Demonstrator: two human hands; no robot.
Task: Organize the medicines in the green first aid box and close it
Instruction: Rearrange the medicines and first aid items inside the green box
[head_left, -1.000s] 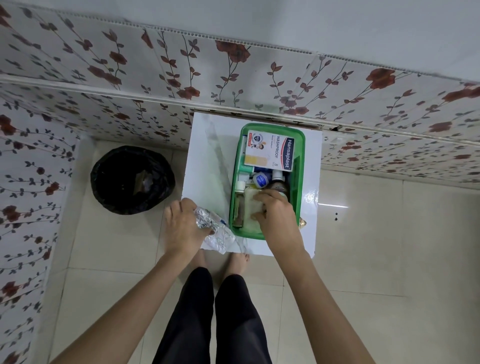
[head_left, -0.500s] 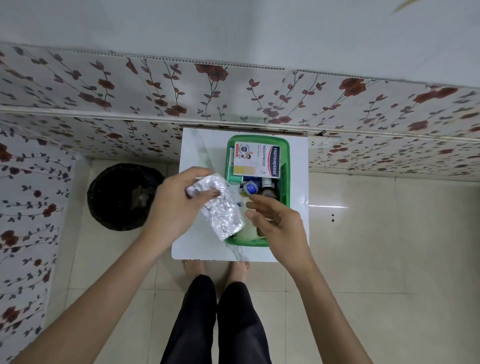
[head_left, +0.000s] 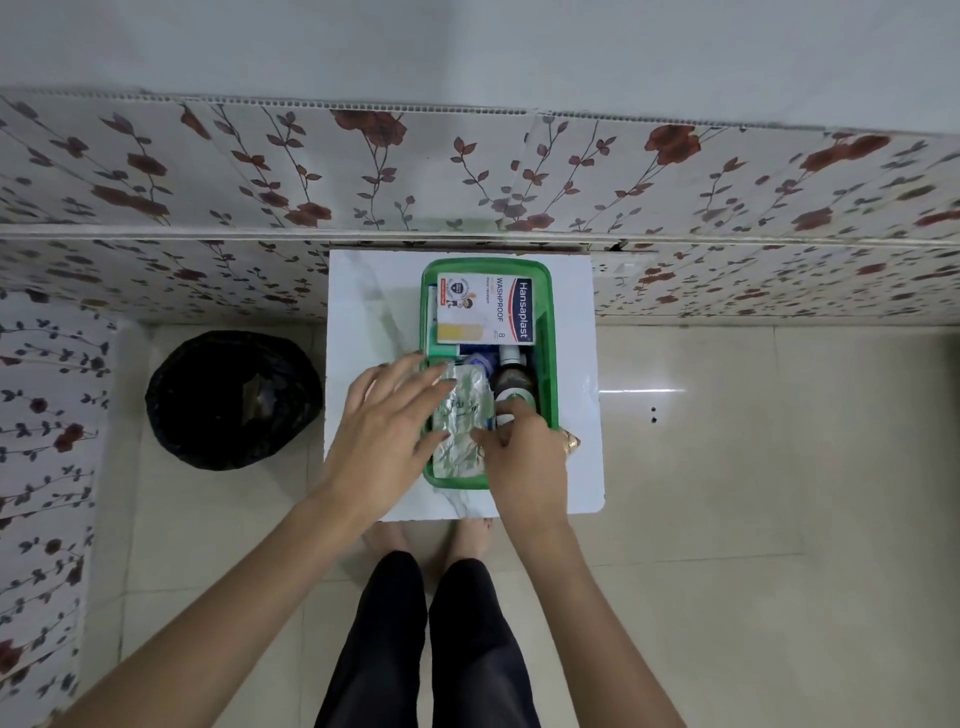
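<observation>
foil strips (head_left: 461, 415) lengthwise in green box (head_left: 549, 322)

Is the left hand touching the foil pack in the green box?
Touching. The head view shows the left hand lying open with its fingers flat over the foil pack, which sits inside the green box; no gap shows between them.

foil blister strips (head_left: 462, 415): moved from raised left hand (head_left: 387, 436) into green box (head_left: 545, 364) | right hand (head_left: 524, 457): now touching strips, frame centre
</observation>
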